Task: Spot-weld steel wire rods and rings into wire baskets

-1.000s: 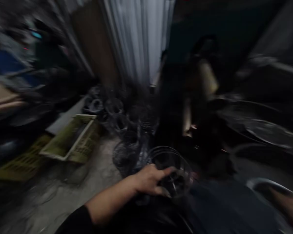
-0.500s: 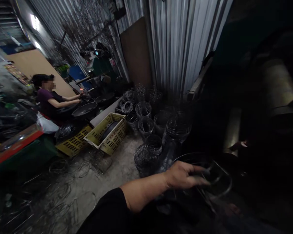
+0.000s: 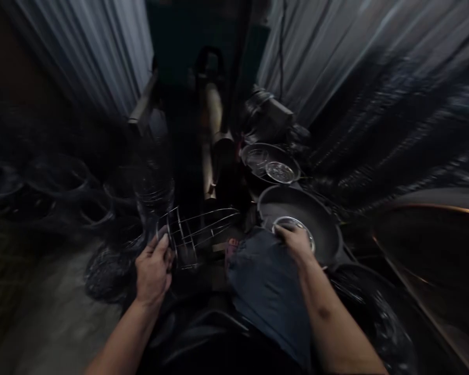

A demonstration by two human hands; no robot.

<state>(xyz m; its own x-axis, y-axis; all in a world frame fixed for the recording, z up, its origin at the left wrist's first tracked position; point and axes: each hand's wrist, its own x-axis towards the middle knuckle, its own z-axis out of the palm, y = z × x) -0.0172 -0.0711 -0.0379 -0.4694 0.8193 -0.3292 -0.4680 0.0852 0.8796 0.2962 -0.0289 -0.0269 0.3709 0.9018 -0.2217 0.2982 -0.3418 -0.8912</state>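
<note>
My left hand (image 3: 153, 268) is closed on one end of a wire frame (image 3: 183, 234), thumb and fingers pinching its thin bent rods. The frame sticks out to the right, in front of the machine. Over a wide grey pan (image 3: 322, 229) on the right, my right hand (image 3: 296, 243) has its fingers curled at the rim of a shiny round metal ring (image 3: 305, 232). Motion blur softens the fingertips there. A blue-grey cloth (image 3: 268, 291) covers my leg between the two hands.
A dark machine with a brass-coloured bar (image 3: 214, 112) stands ahead. Another pan (image 3: 271, 161) behind the first holds round wire pieces (image 3: 280, 172). Stacks of wire rings (image 3: 154, 190) stand on the left. A large dark round tray (image 3: 433, 250) lies to the right.
The view has swung right, away from the co-worker and yellow crates. My left hand, earlier stretched over the wire frame, now grips it. My right hand is now plainly visible at the pan.
</note>
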